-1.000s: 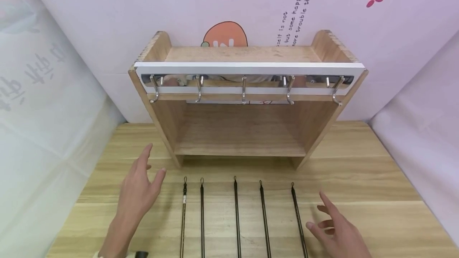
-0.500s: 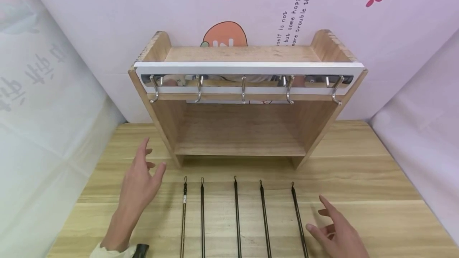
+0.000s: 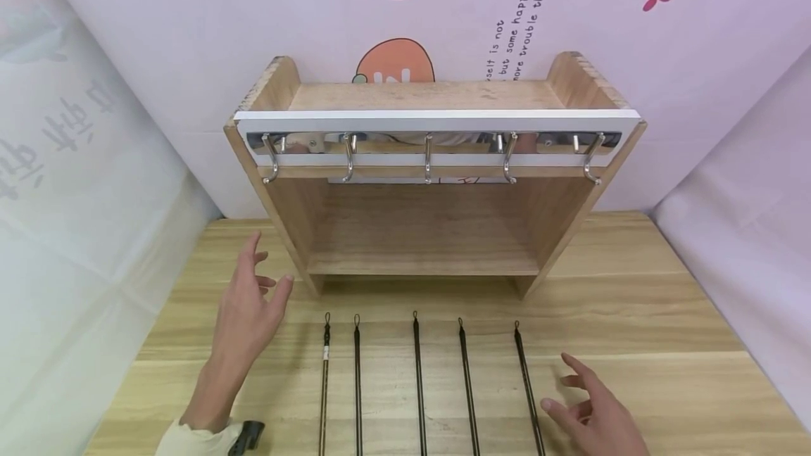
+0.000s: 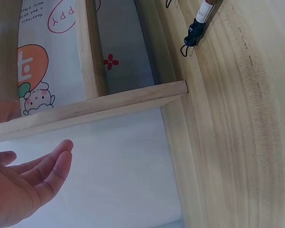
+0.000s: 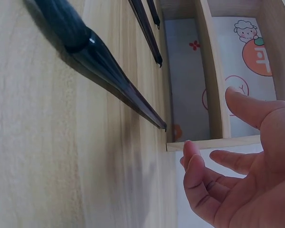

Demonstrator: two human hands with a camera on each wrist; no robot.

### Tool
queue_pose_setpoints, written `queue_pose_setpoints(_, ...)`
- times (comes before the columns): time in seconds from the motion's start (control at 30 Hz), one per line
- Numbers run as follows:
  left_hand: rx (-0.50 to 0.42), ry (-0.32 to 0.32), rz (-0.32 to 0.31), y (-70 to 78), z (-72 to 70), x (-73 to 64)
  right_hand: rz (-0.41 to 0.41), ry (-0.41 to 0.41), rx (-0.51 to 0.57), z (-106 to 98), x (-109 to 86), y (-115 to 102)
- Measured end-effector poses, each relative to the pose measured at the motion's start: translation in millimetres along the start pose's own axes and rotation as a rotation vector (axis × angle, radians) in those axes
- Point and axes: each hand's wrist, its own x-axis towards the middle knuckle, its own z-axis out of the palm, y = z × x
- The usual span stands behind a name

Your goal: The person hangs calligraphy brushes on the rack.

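Observation:
My left hand (image 3: 243,319) hovers over the left of the table, fingers loosely bent and thumb apart, holding nothing. Several long, thin calligraphy brushes lie side by side, with cord loops at their far ends. Nearest my left hand is a brown brush (image 3: 325,378) with a white label. Close to my right hand (image 3: 595,410) lies the rightmost dark brush (image 3: 528,385); that hand is empty too, its fingers relaxed. In the right wrist view a brush's dark bristle head (image 5: 61,23) shows large, left of the right hand's fingers. The brushes' near ends are cut off in the head view.
A wooden shelf unit (image 3: 424,231) stands behind the brushes. Across its upper front runs a white rail (image 3: 393,120) with several metal hooks (image 3: 429,160). White printed sheets (image 3: 158,5) enclose the wooden table (image 3: 633,287) at the back and sides.
My left hand has moved slightly forward, bringing more of its sleeve and dark wristband into view. The right hand has drawn back a little. The brushes have not moved.

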Motion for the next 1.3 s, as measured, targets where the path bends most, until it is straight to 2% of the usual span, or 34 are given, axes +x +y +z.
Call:
queue_pose_setpoints(0.23,-0.035,0.025,0.000,-0.2,0.0,6.7,0.029,-0.021,0.028,2.4,1.1,-1.9)
queue_pose_setpoints(0.6,-0.065,0.026,-0.006,-0.8,-0.8,19.3,0.077,-0.048,0.055,3.9,4.2,1.9)
queue_pose_setpoints(1.0,-0.087,0.015,0.031,-2.1,-1.7,30.5,0.152,-0.033,0.095,7.1,7.9,9.6)
queue_pose_setpoints(1.3,-0.119,0.017,0.005,4.0,0.5,38.1,0.235,-0.051,0.227,4.7,8.6,19.7)
